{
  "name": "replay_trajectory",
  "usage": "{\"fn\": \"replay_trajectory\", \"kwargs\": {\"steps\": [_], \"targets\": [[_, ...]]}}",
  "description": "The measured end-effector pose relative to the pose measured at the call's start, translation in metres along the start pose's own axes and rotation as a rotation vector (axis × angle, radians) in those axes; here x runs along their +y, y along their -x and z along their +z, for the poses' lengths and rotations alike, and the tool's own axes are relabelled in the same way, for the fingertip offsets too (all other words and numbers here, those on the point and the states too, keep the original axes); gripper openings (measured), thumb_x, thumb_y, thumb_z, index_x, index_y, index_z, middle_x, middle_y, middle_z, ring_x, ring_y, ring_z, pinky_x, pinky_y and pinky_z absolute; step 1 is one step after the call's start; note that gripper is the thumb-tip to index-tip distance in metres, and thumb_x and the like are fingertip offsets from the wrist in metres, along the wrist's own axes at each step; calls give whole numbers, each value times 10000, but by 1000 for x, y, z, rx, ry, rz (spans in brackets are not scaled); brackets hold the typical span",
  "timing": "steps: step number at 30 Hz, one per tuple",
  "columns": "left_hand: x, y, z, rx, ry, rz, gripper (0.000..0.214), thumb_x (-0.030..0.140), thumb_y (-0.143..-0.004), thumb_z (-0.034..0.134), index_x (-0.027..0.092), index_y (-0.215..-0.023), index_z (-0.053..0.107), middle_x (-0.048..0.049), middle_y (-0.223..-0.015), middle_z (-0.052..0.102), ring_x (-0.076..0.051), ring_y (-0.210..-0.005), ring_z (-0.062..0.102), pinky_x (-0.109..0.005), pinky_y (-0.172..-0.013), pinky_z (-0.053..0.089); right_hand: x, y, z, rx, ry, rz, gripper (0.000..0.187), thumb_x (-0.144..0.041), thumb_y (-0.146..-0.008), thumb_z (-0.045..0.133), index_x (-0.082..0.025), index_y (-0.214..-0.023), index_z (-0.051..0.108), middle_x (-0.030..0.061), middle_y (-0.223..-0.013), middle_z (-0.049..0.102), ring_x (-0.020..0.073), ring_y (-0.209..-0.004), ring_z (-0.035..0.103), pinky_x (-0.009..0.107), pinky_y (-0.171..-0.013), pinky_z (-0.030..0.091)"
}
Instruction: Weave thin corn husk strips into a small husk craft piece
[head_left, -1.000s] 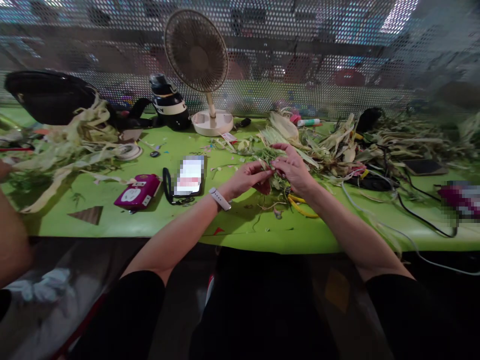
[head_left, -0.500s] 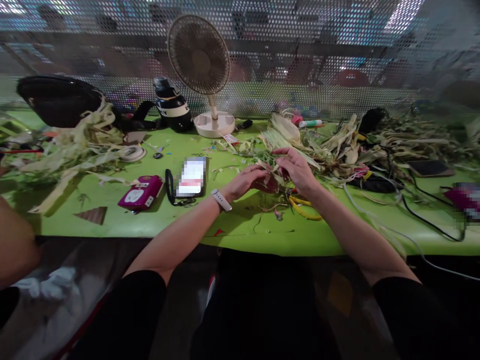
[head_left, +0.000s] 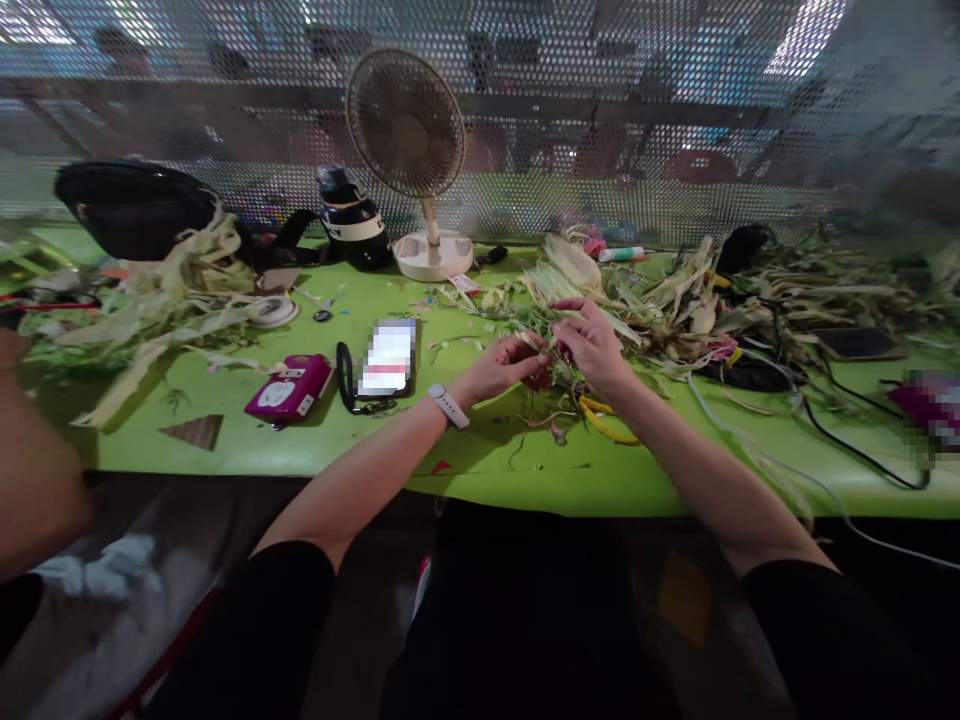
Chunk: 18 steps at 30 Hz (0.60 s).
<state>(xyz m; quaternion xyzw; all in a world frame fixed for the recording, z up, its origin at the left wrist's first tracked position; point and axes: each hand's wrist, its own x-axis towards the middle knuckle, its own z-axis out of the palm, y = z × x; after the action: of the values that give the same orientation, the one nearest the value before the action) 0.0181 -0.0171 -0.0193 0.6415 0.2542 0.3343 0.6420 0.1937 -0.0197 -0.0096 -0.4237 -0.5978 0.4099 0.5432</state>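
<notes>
My left hand [head_left: 501, 372], a pale watch on its wrist, is closed with thumb and fingers pinched on a pale husk strip [head_left: 531, 341]. Close against it, my right hand [head_left: 592, 348] pinches with thumb and forefinger at the same strip; its fingertips partly cover what they hold. Behind and under the fingers lie green plant scraps [head_left: 534, 320]. A tool with yellow looped handles [head_left: 611, 428] rests just below my right hand, its working end hidden among scraps.
Dried husks [head_left: 690, 295] heap up at the right, beside cables [head_left: 855, 455]. Left of my hands lie a lit phone [head_left: 388, 360] and a magenta packet [head_left: 289, 390]. A fan [head_left: 433, 258], a black bottle [head_left: 356, 235] and a black bag [head_left: 135, 205] stand behind. Another person's arm [head_left: 37, 460] is at far left.
My left hand's fingers have curled in more tightly, and my right hand has shifted slightly, still pinching. The whole view has moved a little.
</notes>
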Motion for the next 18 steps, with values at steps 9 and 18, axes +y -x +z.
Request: {"fn": "replay_trajectory", "kwargs": {"steps": [9,18], "targets": [[-7,-5,-7,-29,-139,90,236,407,-886,642,193,-985,635,-19,-801,695,-131,-711,661,-253,-656,518,-1,-6,-11,12,-33,43,203,-341,-824,711,-218,-933,593,-69,-598,509,83,-529,472,238,-525,393],[-4,-6,1,-22,-149,234,378,562,-872,621,186,-847,645,-27,-795,685,-144,-767,653,-282,-755,526,5,-4,-6,-13,124,-166,270,-450,-862,668,-217,-988,616,-33,-676,555,115,-607,523,262,-577,447]]}}
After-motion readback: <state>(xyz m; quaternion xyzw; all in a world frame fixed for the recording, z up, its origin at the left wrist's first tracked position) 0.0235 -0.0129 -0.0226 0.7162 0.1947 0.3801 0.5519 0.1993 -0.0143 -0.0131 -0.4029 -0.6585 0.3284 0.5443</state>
